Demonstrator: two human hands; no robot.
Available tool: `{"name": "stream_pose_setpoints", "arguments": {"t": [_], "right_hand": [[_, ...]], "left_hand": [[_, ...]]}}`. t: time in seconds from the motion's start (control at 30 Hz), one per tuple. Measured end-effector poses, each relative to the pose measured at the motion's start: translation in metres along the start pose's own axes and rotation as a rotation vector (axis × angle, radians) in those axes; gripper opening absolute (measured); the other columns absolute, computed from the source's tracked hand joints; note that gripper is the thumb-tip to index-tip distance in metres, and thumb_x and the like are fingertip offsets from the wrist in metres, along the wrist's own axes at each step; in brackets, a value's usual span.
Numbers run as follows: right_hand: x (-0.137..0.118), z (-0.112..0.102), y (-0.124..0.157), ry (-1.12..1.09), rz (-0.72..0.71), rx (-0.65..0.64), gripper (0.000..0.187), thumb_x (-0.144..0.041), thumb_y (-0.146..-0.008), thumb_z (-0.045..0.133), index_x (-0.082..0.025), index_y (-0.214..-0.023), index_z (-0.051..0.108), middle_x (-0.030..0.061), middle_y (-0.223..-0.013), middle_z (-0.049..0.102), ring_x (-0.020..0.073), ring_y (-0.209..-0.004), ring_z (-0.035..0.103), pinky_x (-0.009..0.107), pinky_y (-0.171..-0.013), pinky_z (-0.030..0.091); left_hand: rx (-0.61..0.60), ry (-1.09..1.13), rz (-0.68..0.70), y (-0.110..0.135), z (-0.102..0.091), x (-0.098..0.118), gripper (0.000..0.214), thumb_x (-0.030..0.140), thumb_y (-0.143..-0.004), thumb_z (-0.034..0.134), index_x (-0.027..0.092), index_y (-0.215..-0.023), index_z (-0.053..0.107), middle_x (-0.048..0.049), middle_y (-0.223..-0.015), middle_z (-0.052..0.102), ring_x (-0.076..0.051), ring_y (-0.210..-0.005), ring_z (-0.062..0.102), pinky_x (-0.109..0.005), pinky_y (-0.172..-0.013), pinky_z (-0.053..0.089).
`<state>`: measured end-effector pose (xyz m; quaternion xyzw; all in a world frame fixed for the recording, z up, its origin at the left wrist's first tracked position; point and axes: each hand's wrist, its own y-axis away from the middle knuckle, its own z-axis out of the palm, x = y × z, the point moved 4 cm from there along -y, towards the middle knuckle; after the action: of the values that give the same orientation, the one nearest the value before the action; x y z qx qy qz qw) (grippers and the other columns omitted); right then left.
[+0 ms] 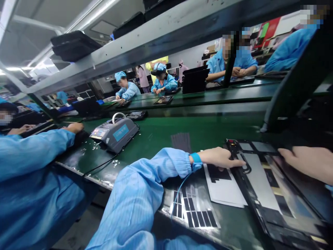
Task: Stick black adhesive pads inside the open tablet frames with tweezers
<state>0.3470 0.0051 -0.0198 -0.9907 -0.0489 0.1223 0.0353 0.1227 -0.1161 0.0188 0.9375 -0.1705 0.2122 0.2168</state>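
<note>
My left hand (221,158), in a blue sleeve with a blue wrist strap, reaches across the green bench. Its fingers lie stretched flat, pressing on the left edge of an opened flat device (270,180) with dark and silver panels. My right hand (309,162) rests on the device's upper right part, fingers extended and partly cut off by the frame edge. A white sheet with black shapes (223,187) lies just below my left hand. A clear sheet of black strips (194,208) sits by my forearm.
A grey dispenser machine (116,132) with a blue label stands to the left on the green bench (166,132). A co-worker's blue sleeve (33,152) fills the left. Other workers sit across the conveyor (221,97). A metal shelf (145,41) with black trays hangs overhead.
</note>
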Motion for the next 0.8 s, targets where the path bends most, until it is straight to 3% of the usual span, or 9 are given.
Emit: {"name": "stream_pose_setpoints", "arguments": {"t": [0.07,0.13,0.23,0.33,0.47,0.57,0.63,0.73,0.8], "right_hand": [[-0.013,-0.007,0.014,0.055,0.014,-0.133,0.028,-0.044,-0.069,0.054,-0.024,-0.051,0.050,0.0183,-0.071,0.059,0.0224,-0.049,0.050,0.039,-0.058,0.033],[-0.027,-0.021,0.026,0.049,0.015,-0.105,0.027,-0.043,-0.073,0.050,-0.023,-0.054,0.051,0.0185,-0.075,0.060,0.0240,-0.052,0.053,0.038,-0.059,0.034],[-0.038,-0.033,0.032,0.030,0.005,-0.015,0.031,-0.042,-0.079,0.044,-0.022,-0.055,0.050,0.0177,-0.076,0.061,0.0262,-0.056,0.056,0.038,-0.058,0.035],[-0.044,-0.035,0.032,-0.020,-0.010,-0.015,0.034,-0.039,-0.084,0.044,-0.021,-0.056,0.050,0.0144,-0.075,0.062,0.0257,-0.065,0.057,0.035,-0.062,0.038],[-0.050,-0.052,0.040,-0.265,0.048,0.037,0.037,-0.032,-0.088,0.046,-0.020,-0.053,0.050,0.0107,-0.070,0.062,0.0204,-0.067,0.055,0.029,-0.065,0.038],[-0.050,-0.067,0.048,-0.477,0.126,0.178,0.031,-0.027,-0.087,0.048,-0.019,-0.058,0.054,0.0084,-0.068,0.063,0.0176,-0.064,0.055,0.028,-0.065,0.037],[-0.051,-0.067,0.050,-0.510,0.090,0.217,0.031,-0.025,-0.087,0.047,-0.020,-0.057,0.052,0.0060,-0.060,0.060,0.0166,-0.060,0.054,0.028,-0.066,0.037],[-0.055,-0.054,0.046,-0.443,-0.011,0.166,0.034,-0.026,-0.087,0.045,-0.021,-0.054,0.044,0.0047,-0.054,0.056,0.0181,-0.056,0.053,0.030,-0.065,0.037],[-0.057,-0.042,0.044,-0.368,-0.074,0.144,0.033,-0.026,-0.085,0.046,-0.022,-0.053,0.040,0.0048,-0.057,0.056,0.0202,-0.058,0.053,0.031,-0.064,0.036]], "left_hand": [[0.094,0.004,0.016,0.005,0.005,0.002,0.061,0.065,-0.081,0.037,0.016,-0.046,0.044,-0.0059,-0.053,0.055,-0.017,-0.057,0.058,-0.029,-0.059,0.044],[0.179,0.134,0.054,0.009,0.009,0.005,0.054,0.062,-0.082,0.038,0.016,-0.056,0.046,-0.0042,-0.055,0.054,-0.016,-0.055,0.057,-0.027,-0.055,0.045],[0.312,0.524,0.103,0.013,0.009,0.012,0.040,0.055,-0.079,0.050,0.016,-0.084,0.044,-0.0011,-0.069,0.057,-0.011,-0.051,0.055,-0.023,-0.050,0.045],[0.531,0.814,0.173,0.012,-0.005,0.019,0.035,0.041,-0.075,0.061,0.020,-0.085,0.035,0.0039,-0.073,0.050,-0.005,-0.052,0.048,-0.017,-0.047,0.040],[0.693,1.031,0.176,0.005,-0.042,0.013,0.030,0.022,-0.075,0.060,0.020,-0.075,0.030,0.0087,-0.060,0.038,-0.002,-0.046,0.036,-0.013,-0.043,0.030],[0.840,1.090,0.070,-0.002,-0.076,-0.017,0.024,0.020,-0.078,0.056,0.019,-0.073,0.033,0.0088,-0.057,0.037,-0.003,-0.045,0.037,-0.014,-0.044,0.032],[0.981,1.092,0.006,-0.004,-0.097,-0.047,0.018,0.020,-0.082,0.052,0.019,-0.077,0.035,0.0083,-0.060,0.037,-0.003,-0.047,0.039,-0.014,-0.046,0.034],[1.206,1.055,-0.114,-0.002,-0.119,-0.100,0.005,0.020,-0.088,0.044,0.018,-0.092,0.041,0.0057,-0.072,0.045,-0.003,-0.056,0.044,-0.013,-0.052,0.039],[1.282,1.006,-0.203,0.002,-0.125,-0.133,0.016,0.024,-0.090,0.043,0.015,-0.104,0.046,0.0000,-0.088,0.053,-0.007,-0.070,0.052,-0.020,-0.061,0.046]]}}
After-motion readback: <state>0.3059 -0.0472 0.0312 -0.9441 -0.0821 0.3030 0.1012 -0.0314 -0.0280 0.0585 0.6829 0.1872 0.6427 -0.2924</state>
